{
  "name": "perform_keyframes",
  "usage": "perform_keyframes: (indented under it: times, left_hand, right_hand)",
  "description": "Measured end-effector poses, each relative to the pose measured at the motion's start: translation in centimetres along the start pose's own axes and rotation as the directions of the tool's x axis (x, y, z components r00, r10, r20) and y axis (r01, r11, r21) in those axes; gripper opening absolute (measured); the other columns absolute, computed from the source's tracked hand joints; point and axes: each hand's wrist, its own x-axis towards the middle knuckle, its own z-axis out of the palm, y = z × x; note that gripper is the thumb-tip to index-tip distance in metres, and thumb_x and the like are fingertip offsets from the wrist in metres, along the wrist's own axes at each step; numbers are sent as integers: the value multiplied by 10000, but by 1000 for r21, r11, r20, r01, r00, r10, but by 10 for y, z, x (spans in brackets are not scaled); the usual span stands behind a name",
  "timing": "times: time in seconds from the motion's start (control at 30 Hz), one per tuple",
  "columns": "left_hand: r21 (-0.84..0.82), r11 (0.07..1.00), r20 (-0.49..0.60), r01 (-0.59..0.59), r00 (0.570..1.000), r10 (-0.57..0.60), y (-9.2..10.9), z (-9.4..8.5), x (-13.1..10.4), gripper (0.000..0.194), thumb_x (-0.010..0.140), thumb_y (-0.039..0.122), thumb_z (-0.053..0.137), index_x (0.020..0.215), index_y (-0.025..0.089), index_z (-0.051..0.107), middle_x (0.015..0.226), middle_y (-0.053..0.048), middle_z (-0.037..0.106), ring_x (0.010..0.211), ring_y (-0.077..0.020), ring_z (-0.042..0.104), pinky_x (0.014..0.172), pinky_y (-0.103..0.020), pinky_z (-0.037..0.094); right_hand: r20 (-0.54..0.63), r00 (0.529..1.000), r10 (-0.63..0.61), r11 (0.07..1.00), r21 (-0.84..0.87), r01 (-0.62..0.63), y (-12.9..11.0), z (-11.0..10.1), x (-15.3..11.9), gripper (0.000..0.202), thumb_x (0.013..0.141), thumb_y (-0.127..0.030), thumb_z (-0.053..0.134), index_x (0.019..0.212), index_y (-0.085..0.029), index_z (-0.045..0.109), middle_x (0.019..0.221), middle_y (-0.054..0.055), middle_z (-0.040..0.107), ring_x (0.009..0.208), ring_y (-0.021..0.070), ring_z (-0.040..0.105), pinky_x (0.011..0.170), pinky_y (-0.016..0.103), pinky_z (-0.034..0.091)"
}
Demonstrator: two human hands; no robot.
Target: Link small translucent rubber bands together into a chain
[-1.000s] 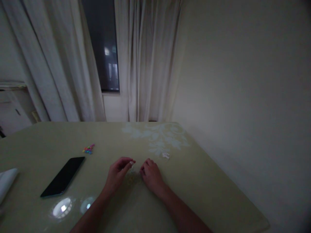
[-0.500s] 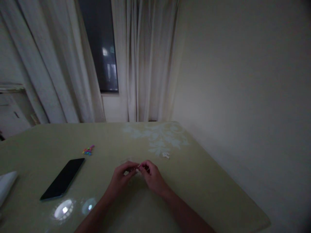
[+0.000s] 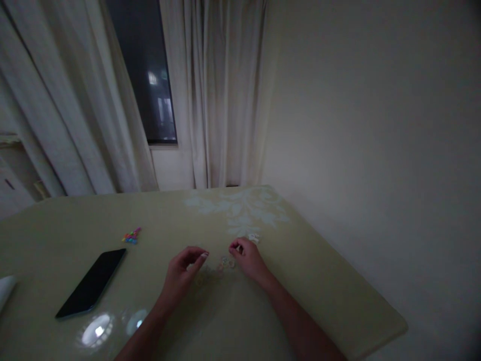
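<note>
My left hand point(image 3: 183, 268) is closed in a pinch above the table, with a tiny pale thing at its fingertips, too small to name. To its right, apart from it, my right hand point(image 3: 250, 258) has thumb and forefinger pressed together; whatever lies between them is hidden. Between and just below the hands lie several small pale ring-like pieces point(image 3: 227, 262) on the table. Just beyond my right hand is a small pile of white pieces point(image 3: 254, 237), partly covered by the hand.
A black phone point(image 3: 93, 282) lies flat on the green table point(image 3: 169, 215) at the left. Beyond it sits a heap of small bright-coloured pieces point(image 3: 131, 236). A white object point(image 3: 5, 290) shows at the left edge. The wall point(image 3: 368, 150) runs along the table's right side.
My hands were together at the fingertips and have moved apart, the right one going right and away toward the white pile. Ring-like pieces now show between them. The view has shifted slightly.
</note>
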Motion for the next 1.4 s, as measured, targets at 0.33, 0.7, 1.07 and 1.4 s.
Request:
perform_keyframes:
  times: [0.33,0.7,1.07,1.4]
  left_hand:
    - [-70,995,-96,70,992,-77,4,-2,2,335,808,520,796,874,195,747,819,-47,790,747,-198,736,693,-281,596]
    - [2,999,-70,48,996,-48,0,-1,2,263,835,466,759,875,207,760,823,-45,794,747,-202,736,694,-282,585]
    - [73,983,67,-167,985,162,4,15,-13,169,867,392,765,925,243,816,814,-51,788,711,-195,699,673,-276,554]
    - [11,956,77,-294,953,292,10,16,-13,125,918,280,727,977,267,836,859,-53,761,795,-192,708,721,-268,560]
  right_hand:
    - [226,974,26,978,-209,22,-5,-18,-8,117,753,-164,853,824,-183,762,967,46,649,896,181,616,817,279,448]
    - [200,980,-19,987,-151,50,1,-15,-4,88,800,-103,679,775,-169,626,900,22,591,825,152,555,777,263,428]
    - [335,932,-139,862,505,-53,-30,-3,-14,399,855,-568,724,802,-179,650,888,9,562,818,156,543,766,286,428]
    - [343,937,-63,806,572,-155,-40,0,-17,430,770,-583,824,820,-173,702,881,9,589,780,145,563,752,289,446]
